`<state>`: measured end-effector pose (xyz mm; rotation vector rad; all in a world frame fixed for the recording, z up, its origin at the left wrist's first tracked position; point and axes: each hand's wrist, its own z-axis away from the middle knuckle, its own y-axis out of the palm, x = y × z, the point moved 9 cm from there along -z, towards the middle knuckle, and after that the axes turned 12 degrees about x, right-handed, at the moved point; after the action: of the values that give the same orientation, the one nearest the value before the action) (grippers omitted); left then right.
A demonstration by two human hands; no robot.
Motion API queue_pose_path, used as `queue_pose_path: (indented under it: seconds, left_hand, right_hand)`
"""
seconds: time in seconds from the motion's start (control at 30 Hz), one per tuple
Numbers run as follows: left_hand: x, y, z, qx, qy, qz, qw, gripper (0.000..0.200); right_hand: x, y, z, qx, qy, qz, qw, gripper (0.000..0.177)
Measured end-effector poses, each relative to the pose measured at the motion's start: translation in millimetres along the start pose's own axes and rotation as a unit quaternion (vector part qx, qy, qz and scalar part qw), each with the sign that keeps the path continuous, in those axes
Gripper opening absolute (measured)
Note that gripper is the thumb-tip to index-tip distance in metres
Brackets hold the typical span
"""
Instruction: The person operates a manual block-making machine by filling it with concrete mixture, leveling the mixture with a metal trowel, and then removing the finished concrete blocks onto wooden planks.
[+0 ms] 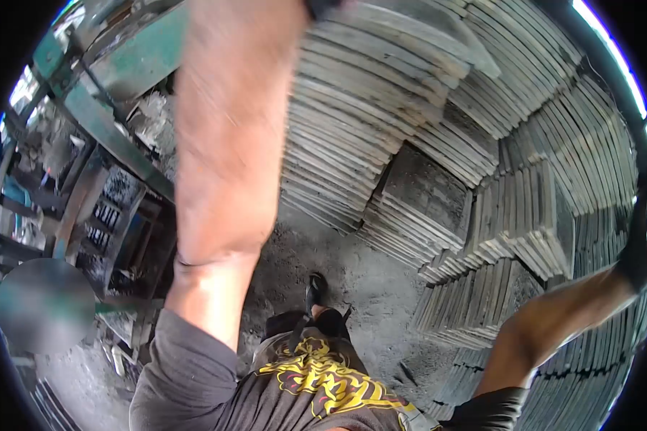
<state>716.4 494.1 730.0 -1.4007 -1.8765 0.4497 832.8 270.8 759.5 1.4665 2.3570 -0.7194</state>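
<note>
My left arm reaches straight up through the middle of the head view. Only a dark bit of glove on my left hand shows at the top edge, by the upper end of a tall stack of flat grey boards. Its fingers are out of sight. My right arm stretches out to the right. My right hand, in a dark glove, is close to the stacked boards at the right rim. Its fingers cannot be made out, nor whether it touches or holds a board.
More stacks of boards fill the right side, some leaning or standing on edge. Green-framed machinery stands at the left. Dusty grey floor lies around my foot. A blurred round patch covers part of the lower left.
</note>
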Motion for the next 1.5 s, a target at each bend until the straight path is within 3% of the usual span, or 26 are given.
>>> queue_pose_path:
  seconds: [0.07,0.1,0.13,0.2,0.23,0.27,0.3,0.33,0.37,0.4,0.47,0.53,0.6,0.63,0.67,0.7,0.73,0.77,0.83,0.87,0.93,1.03,1.17,1.23,1.43,1.5]
  left_hand:
    - [-13.3,38.3,35.6,0.055,-0.019,0.036,0.998,0.019]
    - [-19.4,72.1,64.1,0.106,-0.039,0.065,0.991,0.018]
    - [-25.1,106.2,93.1,0.164,-0.070,0.092,0.980,0.016]
    - [-40.1,185.0,162.3,0.290,-0.135,0.113,0.941,0.013]
    - [-45.8,227.1,202.3,0.344,-0.164,0.087,0.920,0.009]
    - [-51.8,268.8,243.1,0.398,-0.189,0.058,0.896,0.007]
    - [-54.3,315.8,286.5,0.464,-0.204,0.075,0.859,0.006]
    - [-48.6,359.6,332.9,0.521,-0.218,0.093,0.820,0.007]
    - [-44.1,394.7,375.0,0.540,-0.238,0.077,0.804,0.009]
    - [-35.7,425.4,415.1,0.555,-0.254,0.061,0.790,0.011]
    - [-15.7,481.5,497.8,0.605,-0.238,0.031,0.759,0.010]
    - [5.6,500.7,545.5,0.649,-0.219,0.015,0.728,0.010]
    - [28.0,503.8,566.6,0.637,-0.171,-0.091,0.746,0.008]
    - [26.7,537.6,611.2,0.616,-0.191,-0.114,0.755,0.001]
    - [28.3,556.9,641.5,0.620,-0.199,-0.106,0.751,0.001]
    - [37.0,571.9,662.2,0.622,-0.130,-0.184,0.750,0.005]
    - [52.4,552.2,650.5,0.624,-0.146,-0.171,0.749,0.010]
    - [69.1,530.2,636.6,0.625,-0.163,-0.158,0.747,0.016]
    - [68.8,548.2,663.2,0.640,-0.154,-0.163,0.734,0.014]
    - [71.3,544.8,662.9,0.659,-0.142,-0.163,0.720,0.013]
    - [79.0,530.5,647.1,0.686,-0.116,-0.155,0.702,0.010]
    - [64.4,537.5,651.2,0.695,-0.099,-0.149,0.696,0.006]
    - [53.8,534.1,641.9,0.682,-0.101,-0.172,0.704,0.004]
    - [54.8,527.4,634.6,0.676,-0.102,-0.157,0.713,0.004]
    - [46.1,522.0,620.3,0.670,-0.109,-0.147,0.719,0.006]
    - [16.8,543.8,626.1,0.663,-0.129,-0.140,0.724,0.006]
  right_hand:
    - [24.3,24.5,81.3,0.086,0.064,-0.164,0.981,0.032]
    - [52.9,49.6,130.2,0.176,0.100,-0.246,0.948,0.035]
    - [87.8,80.8,180.4,0.297,0.139,-0.331,0.885,0.039]
    - [188.5,142.3,290.8,0.605,0.167,-0.418,0.657,0.046]
    - [246.2,166.8,337.7,0.598,0.106,-0.531,0.591,0.045]
    - [307.0,198.2,390.2,0.639,0.076,-0.556,0.527,0.040]
    - [376.4,213.9,429.5,0.606,0.013,-0.660,0.443,0.033]
    - [435.8,233.0,475.5,0.644,0.074,-0.654,0.390,0.026]
    - [487.1,234.9,493.5,0.552,0.021,-0.661,0.508,0.025]
    - [552.2,248.4,538.0,0.589,0.087,-0.698,0.398,0.025]
    - [667.1,291.0,632.7,0.684,0.008,-0.555,0.473,0.043]
    - [738.4,270.2,578.9,0.779,-0.139,-0.451,0.412,0.048]
    - [783.2,248.4,502.7,0.730,-0.193,-0.520,0.400,0.047]
    - [796.3,234.2,479.0,0.680,-0.233,-0.576,0.389,0.047]
    - [800.3,232.9,483.9,0.685,-0.241,-0.570,0.384,0.047]
    - [808.5,227.5,466.5,0.617,-0.252,-0.626,0.404,0.050]
    - [805.7,223.0,455.4,0.548,-0.262,-0.675,0.420,0.054]
    - [801.7,225.3,454.1,0.548,-0.268,-0.673,0.418,0.054]
    - [775.2,215.7,429.3,0.482,-0.304,-0.696,0.437,0.052]
    - [767.1,217.1,419.3,0.481,-0.309,-0.696,0.434,0.052]
    - [757.0,231.9,427.8,0.609,-0.253,-0.669,0.343,0.054]
    - [751.4,249.5,460.5,0.678,-0.261,-0.606,0.325,0.054]
    - [745.5,252.8,453.6,0.669,-0.315,-0.585,0.334,0.055]
    - [735.9,254.2,437.7,0.670,-0.355,-0.538,0.368,0.054]
    - [698.9,269.7,410.4,0.668,-0.285,-0.598,0.339,0.053]
    - [677.2,267.5,400.7,0.643,-0.284,-0.624,0.342,0.051]
